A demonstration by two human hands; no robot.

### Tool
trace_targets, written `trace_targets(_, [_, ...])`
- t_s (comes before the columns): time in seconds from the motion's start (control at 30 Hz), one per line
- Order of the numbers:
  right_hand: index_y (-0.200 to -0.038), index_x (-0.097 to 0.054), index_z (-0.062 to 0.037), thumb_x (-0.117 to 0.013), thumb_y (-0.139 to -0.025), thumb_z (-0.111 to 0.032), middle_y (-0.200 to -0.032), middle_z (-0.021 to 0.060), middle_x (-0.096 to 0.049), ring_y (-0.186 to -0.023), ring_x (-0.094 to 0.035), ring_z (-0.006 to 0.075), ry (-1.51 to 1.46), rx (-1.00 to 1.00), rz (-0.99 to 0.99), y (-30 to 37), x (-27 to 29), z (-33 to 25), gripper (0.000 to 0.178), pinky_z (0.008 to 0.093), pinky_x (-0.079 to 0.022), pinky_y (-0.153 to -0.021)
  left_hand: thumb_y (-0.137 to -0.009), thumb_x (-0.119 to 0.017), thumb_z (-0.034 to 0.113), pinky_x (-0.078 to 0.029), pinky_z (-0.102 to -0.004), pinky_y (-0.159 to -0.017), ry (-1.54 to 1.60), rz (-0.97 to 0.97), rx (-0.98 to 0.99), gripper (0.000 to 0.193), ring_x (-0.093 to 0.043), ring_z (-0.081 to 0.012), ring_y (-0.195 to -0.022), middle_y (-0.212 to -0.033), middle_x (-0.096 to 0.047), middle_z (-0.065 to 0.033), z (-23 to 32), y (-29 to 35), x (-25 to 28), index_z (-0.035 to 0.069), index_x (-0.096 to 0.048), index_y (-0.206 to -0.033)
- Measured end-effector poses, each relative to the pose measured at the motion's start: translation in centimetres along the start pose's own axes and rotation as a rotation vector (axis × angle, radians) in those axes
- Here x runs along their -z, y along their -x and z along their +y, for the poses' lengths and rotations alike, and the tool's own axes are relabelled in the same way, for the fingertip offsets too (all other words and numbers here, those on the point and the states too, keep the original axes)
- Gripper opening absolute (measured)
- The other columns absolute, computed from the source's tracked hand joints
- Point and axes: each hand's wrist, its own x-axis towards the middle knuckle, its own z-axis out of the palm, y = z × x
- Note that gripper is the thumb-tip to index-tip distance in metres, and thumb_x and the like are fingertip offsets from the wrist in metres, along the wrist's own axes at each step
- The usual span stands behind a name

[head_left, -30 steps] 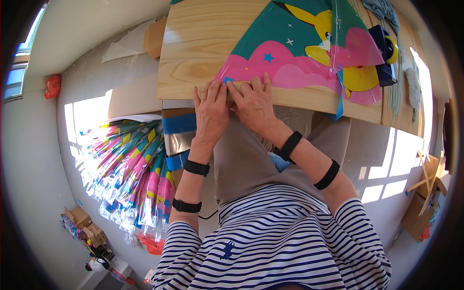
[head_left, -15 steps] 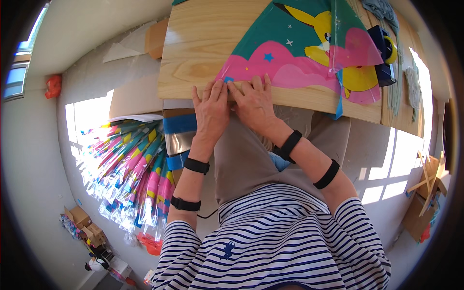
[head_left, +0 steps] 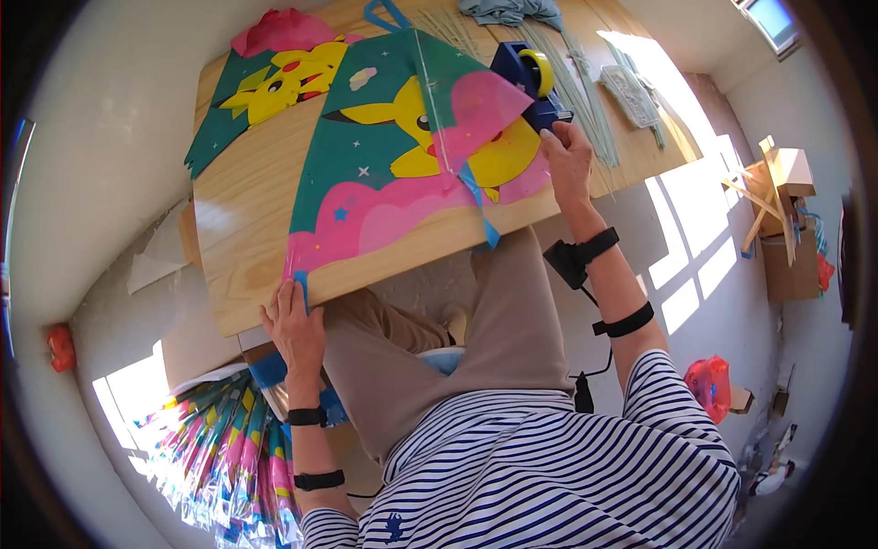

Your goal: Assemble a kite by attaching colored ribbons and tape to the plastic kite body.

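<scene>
A plastic kite sheet (head_left: 375,220), green and pink with a yellow cartoon figure, lies along the near table edge, its right part folded over. My left hand (head_left: 297,334) rests at its lower-left corner, fingers apart, beside a short blue strip (head_left: 301,287). My right hand (head_left: 569,169) is raised by the sheet's right end, at the front of a dark blue tape dispenser (head_left: 549,112) with a yellow-cored roll (head_left: 538,73). Its fingers are curled with thumb and forefinger close together; what they hold, if anything, cannot be made out. Another blue strip (head_left: 479,206) hangs over the table edge.
A second printed sheet (head_left: 265,91) lies at the far left of the table (head_left: 242,206). Thin rods (head_left: 572,87), a clear plastic pack (head_left: 629,96) and a grey-blue cloth (head_left: 512,11) are at the far right. Many wrapped kites (head_left: 229,448) fan out low on my left.
My hands, together at the sheet's lower-left corner before, are now apart. The right has gone to the tape dispenser; the left stays at the corner. The view has turned rightward.
</scene>
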Motion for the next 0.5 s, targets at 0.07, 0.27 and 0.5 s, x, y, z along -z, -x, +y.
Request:
trace_targets(0.07, [-0.111, -0.067, -0.0012, -0.07, -0.088, -0.013, -0.083, 0.0047, -0.066, -0.07, -0.063, 0.0163, -0.264, -0.282, 0.089, -3.7, 3.7, 2.5, 0.026, 0.0331, -0.052, -0.062, -0.075, -0.077, 0.01, -0.027, -0.0583, -0.114, 0.017, -0.01, -0.018, 0.061, -0.045, -0.0274, -0.134, -0.138, -0.053, -0.0064, 0.3, -0.4, -0.5, 0.006, -0.056, -0.133])
trace_targets(0.27, [-0.108, -0.067, -0.0018, -0.072, -0.087, -0.023, -0.087, 0.0061, -0.068, -0.066, -0.063, 0.0165, -0.239, -0.479, -0.162, -7.2, 3.9, -0.1, 0.03, 0.0313, -0.055, -0.062, -0.077, -0.075, 0.01, -0.027, -0.0556, -0.114, 0.027, -0.051, -0.038, 0.058, -0.046, -0.0297, -0.132, -0.139, -0.052, -0.0084, -0.3, -0.6, 0.3, 0.005, -0.057, -0.132])
trace_targets(0.5, [-0.093, -0.067, -0.0014, -0.071, -0.085, -0.016, -0.082, 0.008, -0.067, -0.064, -0.065, 0.0194, -0.362, -0.514, -0.169, -8.1, 4.1, 0.9, 0.017, 0.0345, -0.055, -0.058, -0.077, -0.074, 0.009, -0.03, -0.0525, -0.112, 0.05, -0.046, -0.063, 0.056, -0.047, -0.0309, -0.131, -0.139, -0.053, -0.0091, -0.5, -0.6, 0.3, 0.003, -0.058, -0.131])
